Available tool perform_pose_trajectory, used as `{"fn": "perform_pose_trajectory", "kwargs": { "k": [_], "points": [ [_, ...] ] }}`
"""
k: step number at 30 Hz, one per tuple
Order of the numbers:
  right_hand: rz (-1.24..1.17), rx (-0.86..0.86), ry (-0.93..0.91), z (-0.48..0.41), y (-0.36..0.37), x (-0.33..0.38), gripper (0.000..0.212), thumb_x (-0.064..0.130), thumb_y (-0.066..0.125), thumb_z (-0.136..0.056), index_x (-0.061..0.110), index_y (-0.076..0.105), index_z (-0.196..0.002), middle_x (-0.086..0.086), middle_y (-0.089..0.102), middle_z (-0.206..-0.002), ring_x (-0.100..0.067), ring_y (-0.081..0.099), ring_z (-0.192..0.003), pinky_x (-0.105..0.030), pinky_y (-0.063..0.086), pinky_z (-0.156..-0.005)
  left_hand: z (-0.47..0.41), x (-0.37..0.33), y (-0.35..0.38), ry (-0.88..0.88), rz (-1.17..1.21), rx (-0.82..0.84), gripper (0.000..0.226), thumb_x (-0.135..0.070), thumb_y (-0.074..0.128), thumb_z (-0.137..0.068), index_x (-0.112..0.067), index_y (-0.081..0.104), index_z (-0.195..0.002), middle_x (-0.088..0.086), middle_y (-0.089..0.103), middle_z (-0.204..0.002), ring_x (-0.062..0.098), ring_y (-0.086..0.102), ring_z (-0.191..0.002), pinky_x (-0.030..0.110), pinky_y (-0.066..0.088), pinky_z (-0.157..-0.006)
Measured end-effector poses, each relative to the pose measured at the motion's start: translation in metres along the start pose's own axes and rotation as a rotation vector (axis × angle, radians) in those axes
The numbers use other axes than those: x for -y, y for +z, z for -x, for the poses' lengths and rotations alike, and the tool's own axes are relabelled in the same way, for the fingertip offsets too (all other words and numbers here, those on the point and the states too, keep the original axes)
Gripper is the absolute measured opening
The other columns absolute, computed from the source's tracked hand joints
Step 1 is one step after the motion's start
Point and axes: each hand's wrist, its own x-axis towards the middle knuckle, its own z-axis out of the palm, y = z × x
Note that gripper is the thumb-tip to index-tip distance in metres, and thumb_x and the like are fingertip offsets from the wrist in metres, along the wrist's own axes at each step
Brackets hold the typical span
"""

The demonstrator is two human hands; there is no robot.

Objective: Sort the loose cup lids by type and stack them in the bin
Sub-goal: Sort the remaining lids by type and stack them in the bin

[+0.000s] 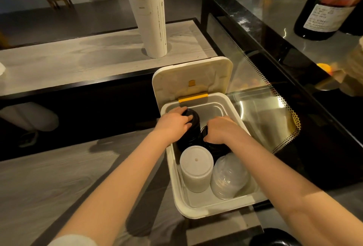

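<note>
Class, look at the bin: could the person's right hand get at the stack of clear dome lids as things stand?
Probably yes. The clear dome lids stand uncovered in the open bin, just nearer the person than the right hand, which rests on a black stack.

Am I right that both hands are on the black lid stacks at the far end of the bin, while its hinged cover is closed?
Not quite: the cover stands open, as the head view shows. The left hand and right hand do rest on the black lid stacks at the far end of the bin.
</note>
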Motion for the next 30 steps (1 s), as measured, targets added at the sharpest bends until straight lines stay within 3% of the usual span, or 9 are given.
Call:
{"fn": "perform_pose_trajectory", "kwargs": {
  "k": [7,15,20,24,26,28,30],
  "points": [
    [-0.109,-0.109,-0.017,0.015,0.019,-0.015,0.061,0.053,0.051,-0.090,0.016,0.040,-0.137,-0.012,0.055,-0.123,-0.031,0.042,-0.120,-0.037,0.044,-0.090,0.006,-0.006,0.004,-0.025,0.137,-0.162,0.043,-0.035,0.049,-0.095,-0.019,0.049,-0.135,0.002,0.031,-0.150,0.022,0.024,-0.139,0.039,0.026,-0.113],
    [-0.290,-0.266,-0.051,0.025,0.015,-0.016,0.073,0.051,0.048,-0.093,0.013,0.021,-0.149,-0.013,0.040,-0.144,-0.031,0.037,-0.131,-0.038,0.035,-0.105,0.011,-0.010,0.003,-0.060,0.229,-0.231,0.042,-0.031,0.049,-0.095,-0.019,0.048,-0.135,0.003,0.028,-0.153,0.023,0.012,-0.144,0.044,0.017,-0.116],
    [-0.421,-0.491,-0.100,0.033,0.002,-0.014,0.058,0.040,0.049,-0.094,0.014,0.035,-0.144,-0.006,0.043,-0.144,-0.026,0.037,-0.132,-0.035,0.035,-0.104,0.025,-0.008,-0.004,-0.066,0.270,-0.296,0.041,-0.029,0.048,-0.095,-0.017,0.051,-0.134,0.003,0.036,-0.149,0.021,0.022,-0.142,0.042,0.025,-0.114],
    [-0.506,-0.672,-0.113,0.038,-0.030,-0.012,0.045,0.035,0.053,-0.093,0.016,0.049,-0.135,-0.004,0.053,-0.132,-0.025,0.047,-0.123,-0.038,0.044,-0.096,0.040,-0.004,-0.032,-0.063,0.315,-0.518,0.035,-0.021,0.054,-0.093,-0.009,0.057,-0.125,0.005,0.052,-0.133,0.018,0.040,-0.128,0.028,0.029,-0.107],
    [-0.490,-0.771,-0.162,0.041,-0.053,-0.009,0.044,0.030,0.055,-0.093,0.013,0.050,-0.134,-0.006,0.055,-0.129,-0.026,0.048,-0.122,-0.036,0.041,-0.096,0.046,-0.001,-0.055,-0.040,0.325,-0.635,0.032,-0.016,0.057,-0.090,-0.006,0.060,-0.120,0.008,0.056,-0.125,0.022,0.044,-0.123,0.029,0.032,-0.104],
    [-0.428,-0.876,-0.200,0.045,-0.077,-0.007,0.044,0.028,0.054,-0.093,0.012,0.050,-0.133,-0.007,0.054,-0.130,-0.027,0.045,-0.123,-0.036,0.041,-0.096,0.046,0.002,-0.081,-0.004,0.297,-0.712,0.033,-0.015,0.060,-0.088,-0.005,0.061,-0.118,0.010,0.056,-0.122,0.025,0.044,-0.121,0.036,0.035,-0.105],
    [-0.373,-0.921,-0.184,0.046,-0.100,-0.008,0.043,0.028,0.052,-0.094,0.014,0.048,-0.134,-0.005,0.051,-0.132,-0.026,0.041,-0.124,-0.038,0.041,-0.094,0.043,0.003,-0.106,-0.004,0.276,-0.667,0.042,-0.022,0.059,-0.089,-0.009,0.054,-0.128,0.008,0.047,-0.132,0.023,0.034,-0.128,0.036,0.029,-0.109]
  ]
}}
